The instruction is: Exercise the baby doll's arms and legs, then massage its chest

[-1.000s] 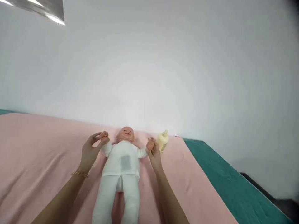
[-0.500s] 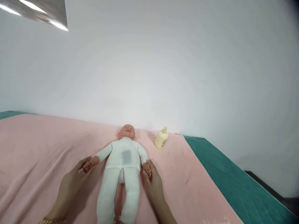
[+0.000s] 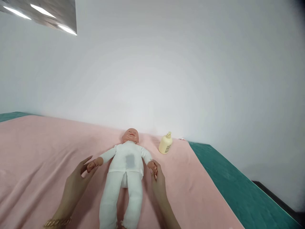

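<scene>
A baby doll (image 3: 120, 160) with a bald head and a white cloth body, a grey patch on its chest, lies on its back on a pink blanket (image 3: 190, 178). Its arms are spread to both sides. My left hand (image 3: 76, 183), with a gold bracelet at the wrist, has thumb and fingers around the doll's hand on the left. On the other side, my right hand (image 3: 159, 184) grips the doll's other hand between thumb and fingers. The doll's feet are partly cut off at the bottom edge.
A pale yellow pump bottle (image 3: 165, 144) stands on the blanket, right of the doll's head. Green padding (image 3: 228, 171) shows beyond the blanket's right edge. A white wall (image 3: 154, 79) rises directly behind, with a reflective panel (image 3: 64, 12) at the upper left.
Both my hands have moved the doll's arms slightly up towards its head. A finger of my left hand is more raised. The view has shifted a little.
</scene>
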Demonstrator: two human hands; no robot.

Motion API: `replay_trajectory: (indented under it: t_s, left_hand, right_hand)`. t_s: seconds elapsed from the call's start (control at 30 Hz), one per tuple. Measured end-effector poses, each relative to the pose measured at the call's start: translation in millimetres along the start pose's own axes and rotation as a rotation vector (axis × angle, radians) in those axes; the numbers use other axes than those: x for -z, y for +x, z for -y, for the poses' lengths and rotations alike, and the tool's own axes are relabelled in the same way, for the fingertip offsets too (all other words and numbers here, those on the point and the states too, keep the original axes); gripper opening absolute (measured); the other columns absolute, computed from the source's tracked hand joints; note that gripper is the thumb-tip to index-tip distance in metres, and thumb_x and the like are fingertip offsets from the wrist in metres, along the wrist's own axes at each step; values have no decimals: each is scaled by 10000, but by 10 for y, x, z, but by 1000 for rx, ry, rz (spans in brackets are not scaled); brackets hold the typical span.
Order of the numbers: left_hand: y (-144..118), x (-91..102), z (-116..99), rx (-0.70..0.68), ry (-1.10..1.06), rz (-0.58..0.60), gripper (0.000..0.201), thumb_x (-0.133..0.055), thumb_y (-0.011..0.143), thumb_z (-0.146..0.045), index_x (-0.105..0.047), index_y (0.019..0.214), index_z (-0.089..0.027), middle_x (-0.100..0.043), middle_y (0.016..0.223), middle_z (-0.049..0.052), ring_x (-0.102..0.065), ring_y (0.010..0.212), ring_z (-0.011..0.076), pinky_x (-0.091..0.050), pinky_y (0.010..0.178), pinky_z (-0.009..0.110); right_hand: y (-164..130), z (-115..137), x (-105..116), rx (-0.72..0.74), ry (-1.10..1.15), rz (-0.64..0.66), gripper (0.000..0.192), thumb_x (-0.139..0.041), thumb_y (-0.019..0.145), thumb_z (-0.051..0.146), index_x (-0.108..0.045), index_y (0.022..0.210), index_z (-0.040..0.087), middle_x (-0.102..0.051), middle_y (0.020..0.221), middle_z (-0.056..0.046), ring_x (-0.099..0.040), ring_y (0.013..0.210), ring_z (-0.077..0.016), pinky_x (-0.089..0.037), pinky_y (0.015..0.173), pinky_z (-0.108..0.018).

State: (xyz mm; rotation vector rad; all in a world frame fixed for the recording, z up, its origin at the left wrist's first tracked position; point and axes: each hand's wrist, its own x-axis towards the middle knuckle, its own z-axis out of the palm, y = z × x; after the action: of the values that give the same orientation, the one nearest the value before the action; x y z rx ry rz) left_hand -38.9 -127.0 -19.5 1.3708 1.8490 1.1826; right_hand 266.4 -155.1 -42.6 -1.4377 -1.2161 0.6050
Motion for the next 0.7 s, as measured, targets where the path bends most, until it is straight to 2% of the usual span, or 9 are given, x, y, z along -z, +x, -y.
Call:
replay_trajectory:
  t_s: [0.1,0.23,0.3,0.4,0.57,0.7]
  left_hand:
    - [115,-102,-141,4,-205,-48,600,-645,708,-534,-592,1222,-229,-711,1137,99,-649,1072,323,-515,828,393]
    - [389,-317,-291,58,-511,-115,510,-701,684,-475,-665,1093,-173,-696,1176,122,-615,1138,321,-498,925,407]
    - [570,-436,-323,79,-628,-152,505,-718,676,-442,-675,1086,-151,-679,1211,133,-595,1170,314,-473,973,407]
    - [834,-601,-356,67,-743,-112,511,-738,672,-454,-685,1074,-142,-673,1224,130,-583,1185,294,-455,998,388]
    - [1124,-793,-430,24,-788,33,548,-725,674,-551,-718,1017,-124,-709,1117,125,-636,1058,279,-522,860,354]
    - [1247,-879,-432,82,-701,127,613,-728,603,-645,-726,871,-93,-717,854,120,-658,821,277,-528,659,346]
  right_hand:
    - [216,104,-49,18,68,-97,460,-515,861,452,-568,1238,194,-638,1271,-101,-605,1157,-251,-495,958,-372]
    - [592,224,-143,86,171,-244,440,-563,853,469,-614,1168,166,-669,1211,-120,-615,1129,-276,-507,940,-398]
    - [775,282,-193,98,158,-257,403,-586,873,490,-638,1152,203,-675,1190,-109,-619,1101,-270,-528,906,-391]
    - [1002,371,-285,124,113,-220,314,-586,930,453,-627,1163,246,-630,1219,-88,-616,1055,-233,-547,868,-397]
    - [1258,485,-517,193,55,-168,338,-601,949,357,-576,1222,159,-587,1231,-81,-617,1036,-243,-544,867,-434]
    - [1356,484,-739,220,-8,-138,312,-598,948,386,-614,1183,183,-617,1200,-82,-626,1027,-235,-543,869,-407]
